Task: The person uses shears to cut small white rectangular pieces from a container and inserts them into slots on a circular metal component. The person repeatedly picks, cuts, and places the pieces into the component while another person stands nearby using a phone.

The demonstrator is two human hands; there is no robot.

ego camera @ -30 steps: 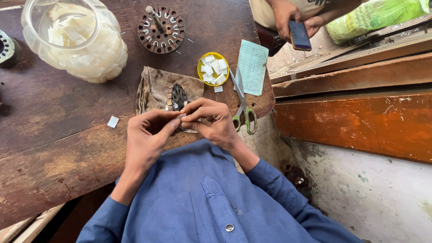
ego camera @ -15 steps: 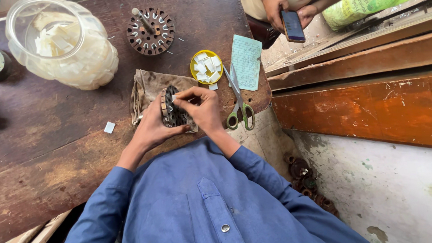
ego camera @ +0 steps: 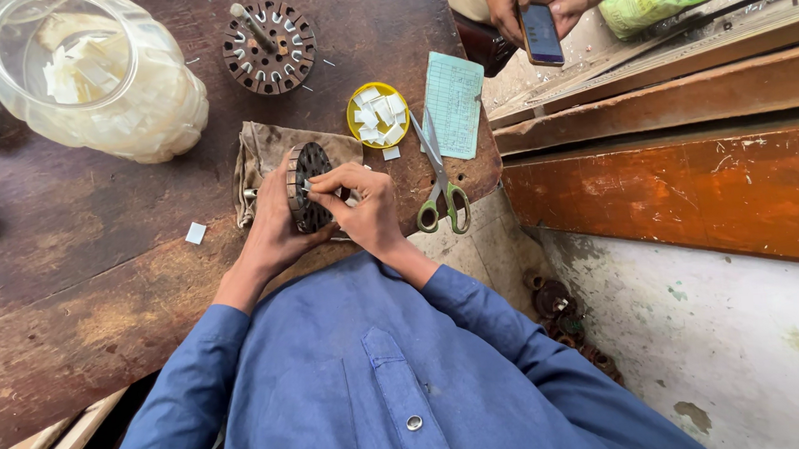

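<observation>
My left hand [ego camera: 272, 227] grips a round slotted metal motor core [ego camera: 307, 186], holding it on edge over a brown cloth [ego camera: 263, 150] on the dark wooden table [ego camera: 101, 267]. My right hand [ego camera: 362, 199] pinches a small white slip at the core's slotted face, fingertips against the slots. A yellow lid [ego camera: 378, 113] with several white paper slips sits just beyond the hands. Both arms wear blue sleeves.
Green-handled scissors [ego camera: 440, 186] lie to the right on a pale green paper [ego camera: 455, 99]. A second slotted core with a shaft [ego camera: 269, 45] and a clear plastic jar of white slips [ego camera: 91, 77] stand farther back. Another person's hands hold a phone [ego camera: 541, 32] at the top right. Orange wooden boards [ego camera: 689, 191] flank the right.
One second ago both hands worked a small slip together near the table edge. My left hand has since lifted the core upright, and my right hand has moved onto its slots.
</observation>
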